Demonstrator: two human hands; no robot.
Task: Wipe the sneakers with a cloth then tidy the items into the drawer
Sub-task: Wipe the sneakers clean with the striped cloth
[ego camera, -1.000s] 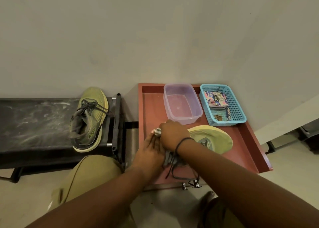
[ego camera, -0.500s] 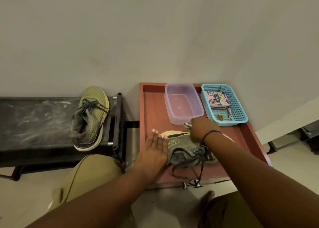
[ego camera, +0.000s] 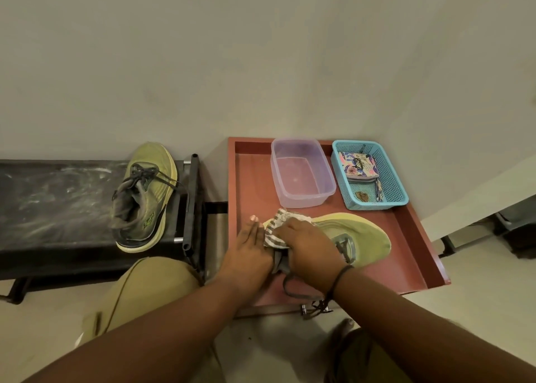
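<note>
The striped cloth (ego camera: 280, 223) is pressed onto the sneaker (ego camera: 353, 237) heel by the curled right hand (ego camera: 307, 243). The heel is steadied at 9 o'clock by the flat left hand (ego camera: 249, 249). The shoe is judged light and pliable, best held at the sole.

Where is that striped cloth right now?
In the head view the striped cloth sits under the right hand, pressed on the heel end of the sneaker in the red drawer, just in front of the clear plastic box.
</note>
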